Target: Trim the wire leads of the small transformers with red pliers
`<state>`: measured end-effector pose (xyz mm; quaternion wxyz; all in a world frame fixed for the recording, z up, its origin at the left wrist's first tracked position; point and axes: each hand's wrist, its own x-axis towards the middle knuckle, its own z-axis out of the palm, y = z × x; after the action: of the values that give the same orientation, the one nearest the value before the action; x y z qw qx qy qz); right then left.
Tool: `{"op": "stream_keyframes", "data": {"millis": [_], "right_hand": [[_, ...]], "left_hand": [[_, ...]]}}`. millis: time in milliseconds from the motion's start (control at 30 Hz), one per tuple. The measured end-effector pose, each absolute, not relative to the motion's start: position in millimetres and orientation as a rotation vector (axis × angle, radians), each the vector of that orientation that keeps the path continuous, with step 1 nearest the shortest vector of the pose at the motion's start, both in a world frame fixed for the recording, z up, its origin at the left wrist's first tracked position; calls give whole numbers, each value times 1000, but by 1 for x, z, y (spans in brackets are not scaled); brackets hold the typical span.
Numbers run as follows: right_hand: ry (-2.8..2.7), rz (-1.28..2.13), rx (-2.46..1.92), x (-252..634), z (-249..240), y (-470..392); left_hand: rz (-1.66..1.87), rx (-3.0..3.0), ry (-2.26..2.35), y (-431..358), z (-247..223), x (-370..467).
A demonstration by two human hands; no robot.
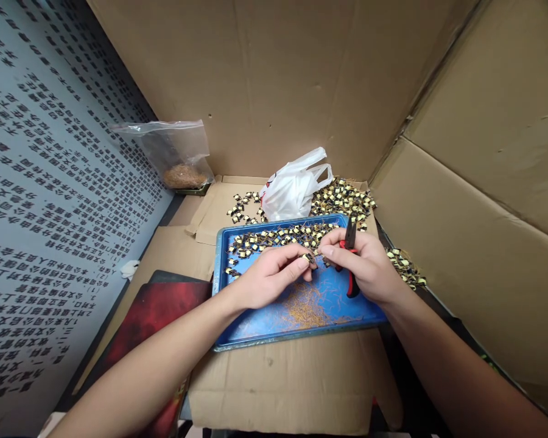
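Note:
My left hand point(274, 274) pinches a small black-and-yellow component point(307, 258) between thumb and fingers above the blue tray point(256, 331). Close by on the right, my right hand point(365, 258) is wrapped round red-handled pliers point(351, 234), their dark jaws pointing up and away. Its thumb and index fingertips meet near the component, at what looks like a thin wire. Many similar components point(251, 240) lie along the tray's far side. Below my hands, short copper-coloured wire pieces point(305, 307) are scattered on the tray floor.
Behind the tray are a white plastic bag point(290, 188) and a heap of components point(347, 201); more components point(404, 267) lie to the right. A clear bag point(182, 158) stands back left. A red mat point(164, 310) lies left. Cardboard walls point(292, 79) rise behind and right.

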<state>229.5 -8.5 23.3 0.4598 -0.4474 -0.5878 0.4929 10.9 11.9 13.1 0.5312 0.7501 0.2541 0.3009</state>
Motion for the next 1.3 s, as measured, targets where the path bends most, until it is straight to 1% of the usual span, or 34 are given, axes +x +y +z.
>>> {"op": "stream_keyframes", "data": {"millis": [133, 267, 433, 767, 1067, 1200, 1300], "right_hand": [[-1500, 1175, -1149, 227, 24, -9], [-1559, 1229, -1128, 224, 23, -10], [-1542, 1337, -1073, 228, 22, -9], [-1528, 1188, -1121, 224, 21, -8], [-1527, 1261, -1071, 227, 20, -9], [-1559, 1219, -1131, 225, 21, -11], [-1625, 1048, -1188, 222, 23, -15]], "left_hand": [[599, 1877, 595, 11, 14, 11], [527, 1890, 545, 10, 15, 11], [659, 1718, 580, 13, 14, 9], [821, 1649, 630, 14, 13, 9], [751, 1627, 601, 13, 13, 9], [721, 1653, 608, 14, 13, 9], [690, 1750, 714, 14, 15, 9]]}}
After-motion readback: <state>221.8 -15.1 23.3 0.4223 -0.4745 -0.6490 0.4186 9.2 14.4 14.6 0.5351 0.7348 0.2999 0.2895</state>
